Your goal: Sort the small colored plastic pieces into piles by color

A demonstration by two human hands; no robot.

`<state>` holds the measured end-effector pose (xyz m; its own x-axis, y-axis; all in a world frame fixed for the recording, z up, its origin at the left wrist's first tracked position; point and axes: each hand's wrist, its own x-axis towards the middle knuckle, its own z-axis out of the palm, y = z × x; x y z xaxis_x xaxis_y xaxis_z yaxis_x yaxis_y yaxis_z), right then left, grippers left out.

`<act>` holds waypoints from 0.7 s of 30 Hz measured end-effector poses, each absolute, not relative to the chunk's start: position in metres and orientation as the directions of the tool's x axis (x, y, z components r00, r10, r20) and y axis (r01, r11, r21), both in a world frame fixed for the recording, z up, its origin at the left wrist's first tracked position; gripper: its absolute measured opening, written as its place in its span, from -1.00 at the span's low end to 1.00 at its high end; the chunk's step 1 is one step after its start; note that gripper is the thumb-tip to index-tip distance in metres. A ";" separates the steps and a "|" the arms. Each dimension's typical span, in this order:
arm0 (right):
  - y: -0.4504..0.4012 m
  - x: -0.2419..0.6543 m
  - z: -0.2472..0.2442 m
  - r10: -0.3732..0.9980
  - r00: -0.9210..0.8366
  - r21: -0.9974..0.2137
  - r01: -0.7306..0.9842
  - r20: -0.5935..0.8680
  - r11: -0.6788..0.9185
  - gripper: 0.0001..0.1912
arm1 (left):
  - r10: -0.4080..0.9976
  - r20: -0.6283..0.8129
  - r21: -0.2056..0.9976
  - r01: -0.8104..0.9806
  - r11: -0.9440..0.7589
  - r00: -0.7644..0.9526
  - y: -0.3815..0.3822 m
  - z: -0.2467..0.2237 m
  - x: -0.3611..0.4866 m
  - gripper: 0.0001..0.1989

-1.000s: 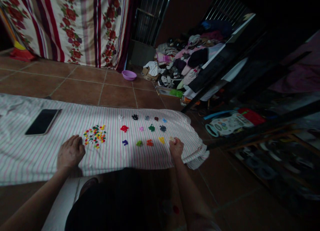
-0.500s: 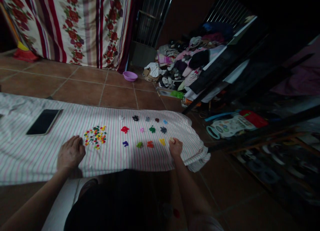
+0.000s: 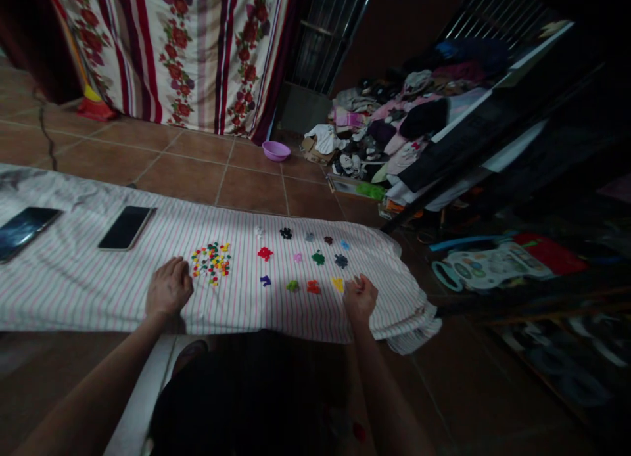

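My left hand (image 3: pixel 170 286) rests on the striped cloth with its fingers lying loosely on it. Just right of it is a mixed heap of small beads (image 3: pixel 211 262) in red, yellow, green, orange and white. My right hand (image 3: pixel 361 298) is beside a small yellow bead pile (image 3: pixel 337 284), its fingers curled in; whatever they hold is too small to make out. Single-colour piles stand in rows between the hands, among them red beads (image 3: pixel 265 253), black beads (image 3: pixel 286 233), dark green beads (image 3: pixel 318 257), orange beads (image 3: pixel 313 286) and purple beads (image 3: pixel 265 280).
A phone (image 3: pixel 126 228) and a dark tablet-like device (image 3: pixel 24 231) lie on the cloth (image 3: pixel 236 311) at left. Beyond, on the tiled floor, are a purple basin (image 3: pixel 276 151) and a heap of clothes (image 3: pixel 379 124). A toy panel (image 3: pixel 486 265) lies at right.
The whole view has shifted, so the cloth and beads appear farther right and the dark device shows at left. My right hand's fingers have turned and curled beside the yellow pile; my left hand stays by the mixed heap.
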<state>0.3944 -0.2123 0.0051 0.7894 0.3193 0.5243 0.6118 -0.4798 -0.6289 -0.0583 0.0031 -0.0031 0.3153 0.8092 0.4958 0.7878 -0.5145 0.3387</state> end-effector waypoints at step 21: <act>-0.061 0.170 0.012 0.901 0.242 -0.731 0.673 0.360 0.112 -0.75 | 0.845 0.443 0.362 0.803 -0.473 0.298 0.003 -0.002 -0.055 -0.67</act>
